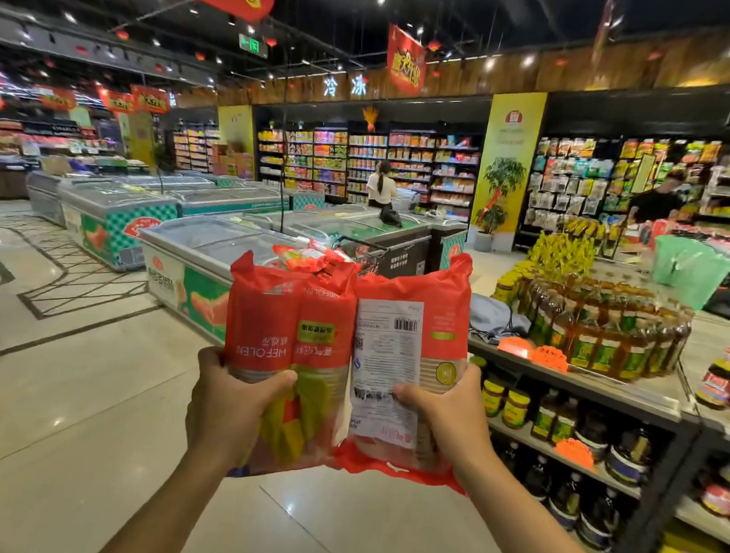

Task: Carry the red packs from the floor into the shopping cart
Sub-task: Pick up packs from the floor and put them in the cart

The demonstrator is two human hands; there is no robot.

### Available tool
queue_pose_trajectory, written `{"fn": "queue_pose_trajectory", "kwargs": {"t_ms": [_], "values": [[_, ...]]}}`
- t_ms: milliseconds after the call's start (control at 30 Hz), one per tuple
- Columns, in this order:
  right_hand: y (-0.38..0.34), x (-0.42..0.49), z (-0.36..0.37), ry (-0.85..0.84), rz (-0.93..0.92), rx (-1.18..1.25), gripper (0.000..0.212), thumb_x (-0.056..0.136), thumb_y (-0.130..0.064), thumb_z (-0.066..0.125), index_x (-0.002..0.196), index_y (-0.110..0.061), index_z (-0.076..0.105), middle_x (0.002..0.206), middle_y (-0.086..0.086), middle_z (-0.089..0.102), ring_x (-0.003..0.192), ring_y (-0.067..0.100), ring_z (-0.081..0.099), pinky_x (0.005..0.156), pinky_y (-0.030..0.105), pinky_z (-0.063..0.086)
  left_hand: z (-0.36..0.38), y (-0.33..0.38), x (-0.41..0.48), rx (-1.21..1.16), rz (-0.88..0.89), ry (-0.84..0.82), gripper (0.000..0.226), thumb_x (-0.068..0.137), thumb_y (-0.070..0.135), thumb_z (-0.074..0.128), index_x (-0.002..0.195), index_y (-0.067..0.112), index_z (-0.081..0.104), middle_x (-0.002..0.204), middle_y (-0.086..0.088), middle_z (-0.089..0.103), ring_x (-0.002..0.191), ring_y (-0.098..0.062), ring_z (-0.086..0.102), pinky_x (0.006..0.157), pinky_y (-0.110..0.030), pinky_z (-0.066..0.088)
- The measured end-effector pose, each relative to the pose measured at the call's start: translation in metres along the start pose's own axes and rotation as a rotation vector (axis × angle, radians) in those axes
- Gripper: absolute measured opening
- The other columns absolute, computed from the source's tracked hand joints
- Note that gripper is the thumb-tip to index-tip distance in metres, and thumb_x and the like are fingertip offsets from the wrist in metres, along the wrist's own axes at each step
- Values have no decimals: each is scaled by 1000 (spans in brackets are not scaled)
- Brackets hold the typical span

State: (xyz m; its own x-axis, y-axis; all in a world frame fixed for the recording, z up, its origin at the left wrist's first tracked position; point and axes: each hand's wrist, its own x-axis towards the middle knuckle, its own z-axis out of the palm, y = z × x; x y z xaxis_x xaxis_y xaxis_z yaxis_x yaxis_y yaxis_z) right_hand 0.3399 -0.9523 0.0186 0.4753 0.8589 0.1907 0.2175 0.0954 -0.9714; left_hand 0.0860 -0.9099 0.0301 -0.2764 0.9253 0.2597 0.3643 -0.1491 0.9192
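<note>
Two up at once, frame centre. Gripped left pack [284, 339] with left hand [230, 400]: fingers curled round lower end, thumb across front. Gripped right pack [415, 334] with right hand [440, 415] the same way, thumb on white label. Held both upright, print upside down, inner edges touching, well clear of floor [74, 388]. Spotted cart [366, 255] just above and behind pack tops, mostly hidden. Read it as already part-loaded with loose packs [309, 258]. Judged step as carry leg, drop not yet made.

Notes for doing it well, judgement only:
- Expected slick film and soft contents, so wanted grip firm and low, thumbs pressed in, to stop sag or slip.
- Wanted packs lowered slightly to open sightline to cart; blocked most of it as held.
- Wanted path straight up centre, between freezer [195, 246] at left centre and shelf [581, 385] at right; minded bottles [605, 331] near right elbow.
- Wanted release one at a time over basket, laid flat on pile, not tossed; read pile as heaped near rim, so roll-off possible.
- Couldn't tell room left in cart.
</note>
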Motion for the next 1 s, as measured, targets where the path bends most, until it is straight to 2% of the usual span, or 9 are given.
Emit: {"fn": "queue_pose_trajectory", "kwargs": {"t_ms": [267,400,467,633,800,900,1000], "values": [[18,66,18,57,32,22,70,65,-16,96,113,-27,46,105,-5,73,90,11,74,87,46,62,48,-5,66,-26,19,-77,76,70,34,95,122,26,40,111,6,59,101,-25,64,99,-54,55],[30,111,27,78,44,23,69,66,-16,95,112,-28,45,105,-4,72,92,12,73,87,45,61,79,-5,104,-26,22,-98,86,60,48,96,123,27,41,113,6,60,106,-28,65,99,-56,55],[35,139,33,76,45,26,68,66,-17,95,111,-27,45,105,-5,71,93,13,72,88,44,60,96,-5,126,-24,39,-99,86,62,47,94,125,28,40,115,8,59,107,-27,65,100,-55,54],[45,221,54,54,27,50,69,68,-20,95,117,-23,46,106,-6,71,93,11,71,83,37,59,140,2,193,-9,67,-67,92,55,57,87,129,34,38,107,17,57,101,-22,61,98,-52,53],[57,303,67,40,17,67,71,63,-24,96,115,-25,47,106,-5,73,92,11,73,85,41,61,190,3,257,-1,73,-54,89,67,42,96,135,27,40,118,8,59,107,-25,63,97,-52,55],[61,343,72,27,11,67,68,66,-21,95,111,-26,45,105,-5,72,91,12,73,84,42,61,217,3,285,-16,62,-40,93,54,57,88,129,33,38,118,9,59,105,-24,63,98,-56,55],[65,375,78,21,16,56,67,67,-22,95,109,-28,44,105,-5,71,92,12,73,84,43,62,237,2,312,-16,48,-44,90,52,61,83,125,36,37,117,10,59,108,-26,64,99,-58,54]]}}
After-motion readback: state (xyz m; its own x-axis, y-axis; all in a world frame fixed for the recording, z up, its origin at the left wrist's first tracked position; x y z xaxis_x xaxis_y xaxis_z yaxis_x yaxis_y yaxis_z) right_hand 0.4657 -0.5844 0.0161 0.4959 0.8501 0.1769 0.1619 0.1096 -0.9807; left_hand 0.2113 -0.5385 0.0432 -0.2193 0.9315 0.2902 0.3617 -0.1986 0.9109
